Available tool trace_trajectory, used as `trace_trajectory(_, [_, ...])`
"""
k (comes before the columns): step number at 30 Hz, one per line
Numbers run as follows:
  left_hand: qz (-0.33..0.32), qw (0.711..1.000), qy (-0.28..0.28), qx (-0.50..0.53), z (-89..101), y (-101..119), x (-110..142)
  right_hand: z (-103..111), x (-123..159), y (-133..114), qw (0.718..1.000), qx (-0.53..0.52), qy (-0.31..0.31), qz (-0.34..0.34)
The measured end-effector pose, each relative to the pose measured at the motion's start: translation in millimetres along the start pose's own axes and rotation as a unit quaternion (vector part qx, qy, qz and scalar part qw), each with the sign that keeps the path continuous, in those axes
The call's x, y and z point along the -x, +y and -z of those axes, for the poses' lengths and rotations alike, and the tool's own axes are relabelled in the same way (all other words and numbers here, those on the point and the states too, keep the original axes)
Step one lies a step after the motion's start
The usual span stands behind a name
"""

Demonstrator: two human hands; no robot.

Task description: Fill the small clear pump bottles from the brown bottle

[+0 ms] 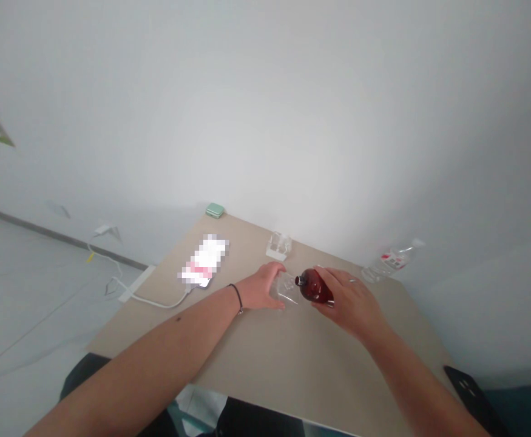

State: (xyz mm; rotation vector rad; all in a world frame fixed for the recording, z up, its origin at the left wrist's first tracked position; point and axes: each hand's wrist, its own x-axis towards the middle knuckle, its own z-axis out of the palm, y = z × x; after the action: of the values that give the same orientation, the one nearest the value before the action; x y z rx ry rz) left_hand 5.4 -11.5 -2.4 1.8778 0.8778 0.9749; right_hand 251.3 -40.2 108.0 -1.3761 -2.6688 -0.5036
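My left hand (265,286) is wrapped round a clear glass (287,289) that stands on the beige table (292,358). My right hand (349,300) grips a small dark red bottle (314,285), tilted on its side with its black neck pointing left at the rim of the glass. The bottle's mouth is right beside the glass; whether liquid runs out I cannot tell. A thin black band circles my left wrist.
A phone (205,261) on a white cable lies at the table's left. Behind the glass stands a small clear box (278,245); a green case (215,210) sits at the far corner. A clear plastic bottle (392,260) lies at right. A dark object (468,385) rests at the right edge.
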Motion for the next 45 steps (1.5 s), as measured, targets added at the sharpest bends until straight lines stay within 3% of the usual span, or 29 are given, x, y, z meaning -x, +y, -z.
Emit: trace_trajectory(45, [0.010, 1.000, -0.007, -0.004, 2.1, 3.9, -0.4, 7.2, -1.7, -2.6, 0.997, 0.066, 0.015, 0.023])
